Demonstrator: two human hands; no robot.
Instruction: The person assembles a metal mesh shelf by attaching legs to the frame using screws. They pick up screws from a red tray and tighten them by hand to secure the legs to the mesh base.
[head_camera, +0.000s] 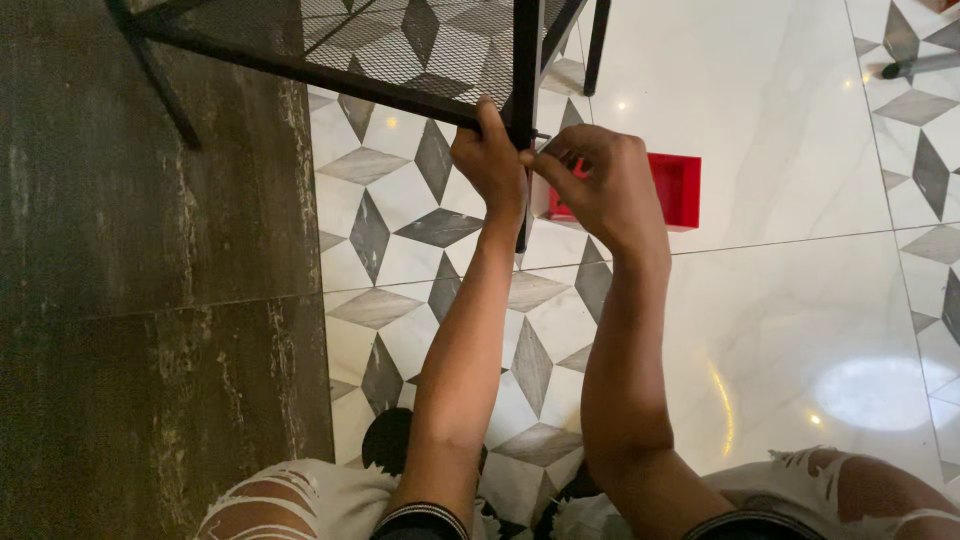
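Black metal frame with mesh shelf (400, 45), standing on patterned floor tiles (380, 300); one upright black leg (524, 70) is seen at the near corner where the shelf edge meets it. The left hand (490, 165) is wrapped around that leg just below the corner, fingers closed on it, thumb laid up along the metal. The right hand (600, 185) is held just beside it, thumb and forefinger pinched on a small dark fastener (541, 136) projecting from the leg at the joint; whether a screw or a bolt cannot be told. A red open tray (678, 188) is set on the floor behind the right hand, partly hidden by it; its contents are not visible. Progress, as judged: shelf and leg are already mated and braced; the fastener appears partly seated, by fingers only, and no tool is seen. Tightening at this corner is judged outstanding. The state of the other joints cannot be told.
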